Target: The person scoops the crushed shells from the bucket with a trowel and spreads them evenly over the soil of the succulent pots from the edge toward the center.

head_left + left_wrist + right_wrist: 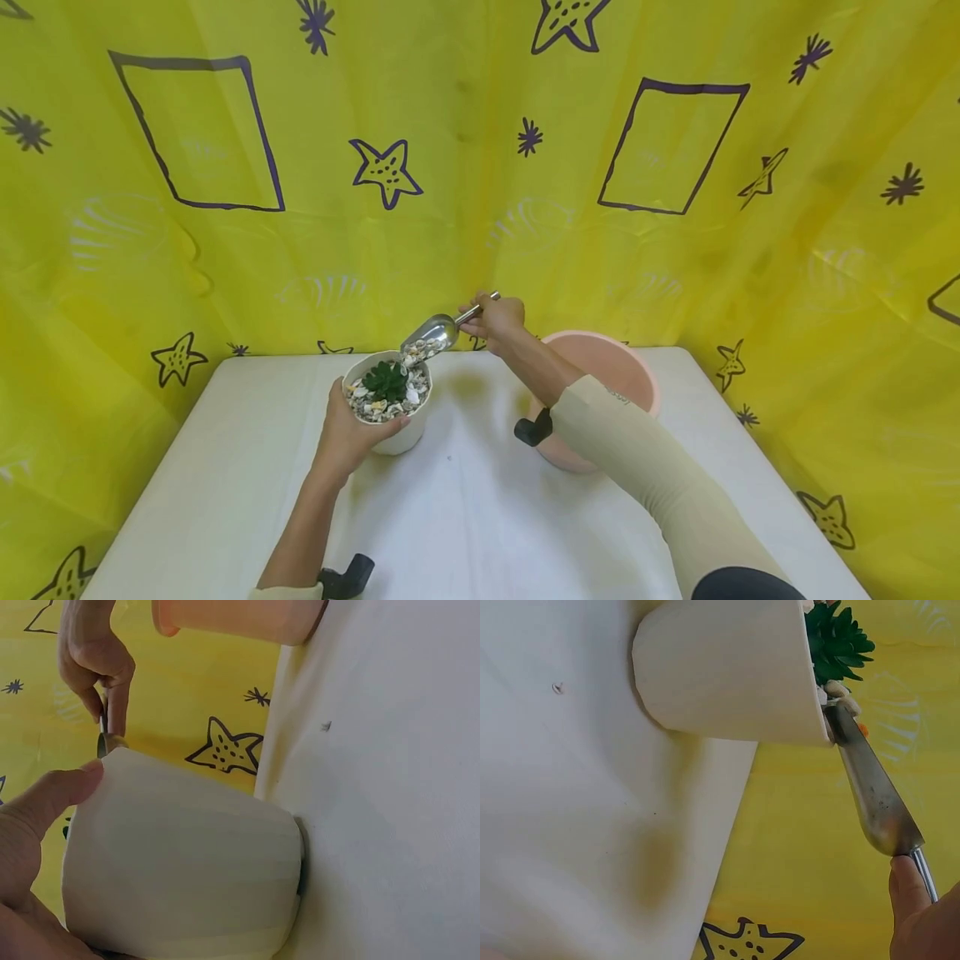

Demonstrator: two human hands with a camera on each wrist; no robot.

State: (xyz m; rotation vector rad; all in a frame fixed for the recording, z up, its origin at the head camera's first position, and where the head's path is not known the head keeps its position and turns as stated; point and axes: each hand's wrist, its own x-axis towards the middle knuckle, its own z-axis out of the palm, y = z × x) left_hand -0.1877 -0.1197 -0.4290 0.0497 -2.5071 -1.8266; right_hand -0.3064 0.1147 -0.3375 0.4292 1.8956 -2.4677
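Note:
A white pot (397, 437) stands on the table, holding a green succulent (386, 381) among pebbles (367, 407). My left hand (351, 435) grips the pot at its near left side, thumb along the rim. Above the pot's far right edge, a metal scoop (435, 330) tilts down with pebbles sliding from its mouth. My right hand (498, 321) holds the scoop by its handle. In the right wrist view the scoop's tip (838, 720) is at the pot's rim beside the succulent. The left wrist view shows mostly the pot's wall (180, 862); its contents are hidden there.
A pink tub (600, 354) stands to the right on the white table (465, 533), partly behind my right forearm; its contents cannot be seen. A yellow patterned curtain (465, 225) hangs along the table's back and sides. A small speck (449, 457) lies on the tabletop.

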